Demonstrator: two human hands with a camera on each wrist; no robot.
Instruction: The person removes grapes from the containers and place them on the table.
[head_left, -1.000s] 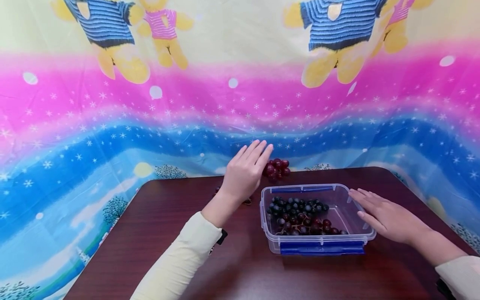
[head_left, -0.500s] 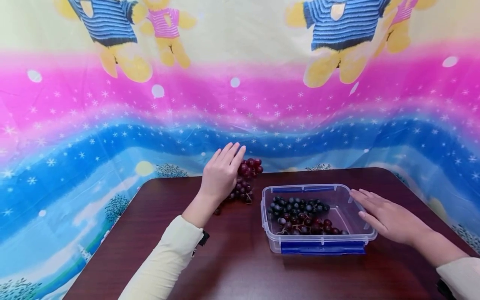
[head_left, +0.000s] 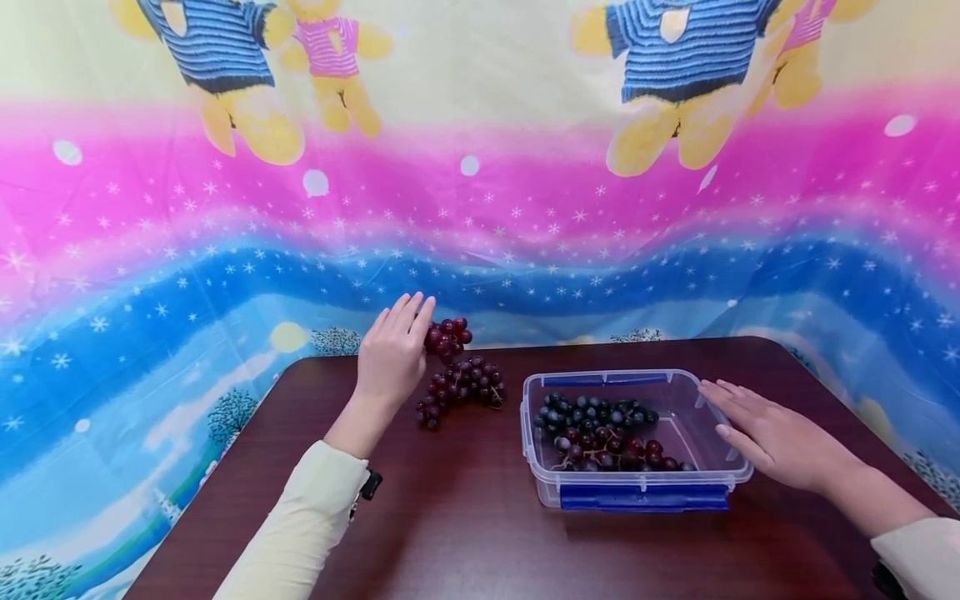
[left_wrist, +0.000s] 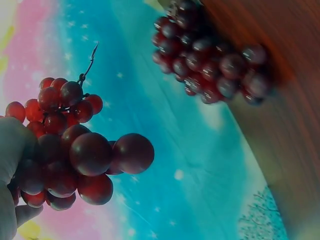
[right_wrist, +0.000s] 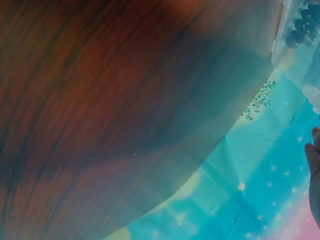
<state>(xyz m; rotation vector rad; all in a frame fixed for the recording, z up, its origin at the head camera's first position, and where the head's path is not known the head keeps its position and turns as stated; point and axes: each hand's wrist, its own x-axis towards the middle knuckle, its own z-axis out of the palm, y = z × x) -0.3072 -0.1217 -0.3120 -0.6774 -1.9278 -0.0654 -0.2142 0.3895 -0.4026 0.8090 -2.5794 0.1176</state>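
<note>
My left hand (head_left: 392, 354) is raised over the table's far left part and grips a bunch of red grapes (head_left: 448, 337). In the left wrist view those grapes (left_wrist: 75, 160) fill the left side, with a bare stem end sticking up and the thumb tip underneath. On the table just right of and below that hand lies another bunch of dark red grapes (head_left: 467, 382). A clear plastic container (head_left: 645, 477) with blue clips holds dark grapes (head_left: 592, 412) and reddish grapes (head_left: 630, 454). My right hand (head_left: 787, 437), fingers straight, touches the container's right rim.
The dark brown wooden table (head_left: 465, 533) has rounded far corners. Behind it hangs a patterned cloth (head_left: 480, 225) with bears and snowflakes, close to the table's far edge.
My left hand has moved left with its bunch of grapes, away from the container, uncovering the bunch lying on the table. My right hand has stayed at the container's rim.
</note>
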